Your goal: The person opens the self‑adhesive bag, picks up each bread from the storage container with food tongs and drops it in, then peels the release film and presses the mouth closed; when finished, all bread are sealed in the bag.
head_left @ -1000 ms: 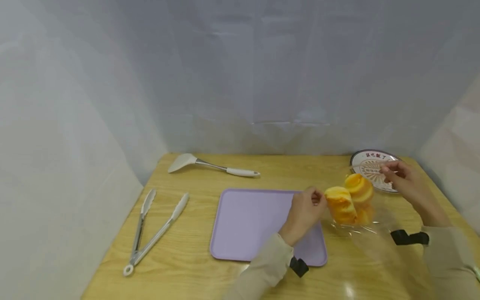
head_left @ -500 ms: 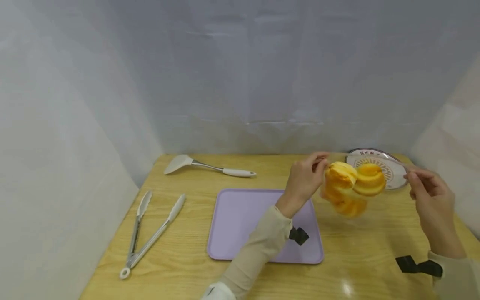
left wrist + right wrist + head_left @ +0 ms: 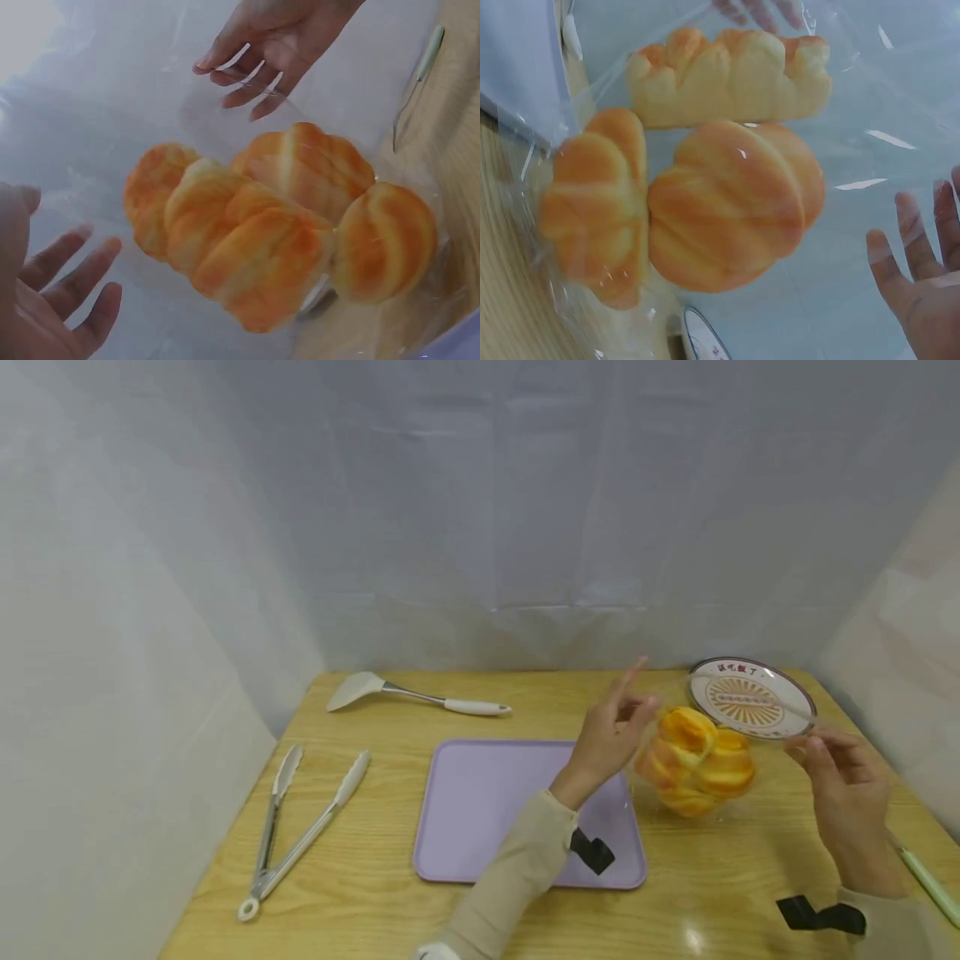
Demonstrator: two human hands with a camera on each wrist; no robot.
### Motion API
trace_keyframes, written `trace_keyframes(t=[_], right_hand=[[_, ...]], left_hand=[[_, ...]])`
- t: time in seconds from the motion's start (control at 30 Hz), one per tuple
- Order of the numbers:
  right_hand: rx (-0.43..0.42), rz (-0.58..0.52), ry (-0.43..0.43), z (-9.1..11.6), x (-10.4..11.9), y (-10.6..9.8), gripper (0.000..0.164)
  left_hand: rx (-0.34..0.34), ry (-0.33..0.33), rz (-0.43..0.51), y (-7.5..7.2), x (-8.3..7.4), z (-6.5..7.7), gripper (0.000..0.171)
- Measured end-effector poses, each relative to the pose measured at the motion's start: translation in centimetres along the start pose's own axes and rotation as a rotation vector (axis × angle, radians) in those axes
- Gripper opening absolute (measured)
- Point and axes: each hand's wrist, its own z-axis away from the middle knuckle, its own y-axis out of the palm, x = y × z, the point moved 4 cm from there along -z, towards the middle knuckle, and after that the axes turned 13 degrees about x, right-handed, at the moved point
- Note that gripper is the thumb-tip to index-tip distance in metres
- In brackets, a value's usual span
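A clear plastic bag with several golden bread rolls inside hangs between my hands, over the table right of the lilac tray. My right hand pinches the bag's edge between thumb and forefinger, its other fingers extended in the left wrist view. Beside the bag's left side is my left hand, forefinger straight and pointing up, the rest loosely bent. The left wrist view shows that hand's spread fingers next to a twisted loaf. Through the plastic in the right wrist view, the rolls lie close together.
The lilac tray lies under my left forearm. Behind the bag is a printed oval plate. Spread tongs lie at the left, with a white-handled turner behind. A green-handled utensil is at the right edge.
The bag was lifted and stretched between both hands, then sank a little, its rolls shifting. My right hand has moved right and toward me. My left forefinger has straightened away from the bag's edge.
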Motion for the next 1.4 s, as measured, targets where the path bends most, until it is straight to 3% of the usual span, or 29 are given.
trace_keyframes(t=[0.07,0.13,0.23,0.3,0.4,0.6,0.7,0.83,1.0,1.1,1.27,1.37,1.4], right_hand=[[0.054,-0.113,-0.011,0.0,-0.3,0.5,0.022],[0.082,-0.156,-0.014,0.1,-0.5,0.8,0.022],[0.082,-0.172,-0.02,0.1,-0.6,1.0,0.021],[0.066,-0.164,-0.022,0.1,-0.7,1.0,0.021],[0.033,-0.102,-0.005,0.2,-1.0,0.7,0.023],[-0.095,0.129,0.156,1.9,-2.4,-0.7,0.024],[-0.19,0.143,0.182,2.5,-2.7,-1.1,0.018],[-0.25,0.07,0.126,1.9,-2.6,-0.6,0.015],[-0.194,-0.003,0.034,0.2,-1.8,0.7,0.014],[-0.181,-0.096,-0.006,-0.7,-1.3,1.2,0.015],[-0.274,-0.278,-0.089,-1.8,-0.4,1.3,0.012],[-0.332,-0.326,-0.141,-2.4,0.1,1.2,0.01],[-0.344,-0.295,-0.146,-2.5,0.2,1.3,0.009]], left_hand=[[0.035,-0.03,0.122,0.3,1.3,0.4,0.064],[0.045,-0.069,0.175,0.7,2.5,0.8,0.058],[0.032,-0.092,0.113,1.3,3.5,1.0,0.03],[0.025,-0.088,0.073,1.6,3.8,1.0,0.023],[0.043,-0.081,0.088,2.1,3.8,0.9,0.023],[0.057,-0.069,0.163,2.6,3.5,0.9,0.025],[0.058,-0.074,0.137,2.6,3.3,0.8,0.025],[0.056,-0.072,0.068,2.1,2.7,0.4,0.025],[0.038,-0.012,-0.022,1.2,1.1,-0.6,0.023],[0.03,0.011,-0.008,0.8,0.2,-1.0,0.023],[-0.048,0.073,0.029,-0.2,-0.8,-1.5,0.021],[-0.096,0.104,0.04,-0.5,-1.0,-1.6,0.02],[-0.102,0.108,0.051,-0.5,-1.1,-1.7,0.019]])
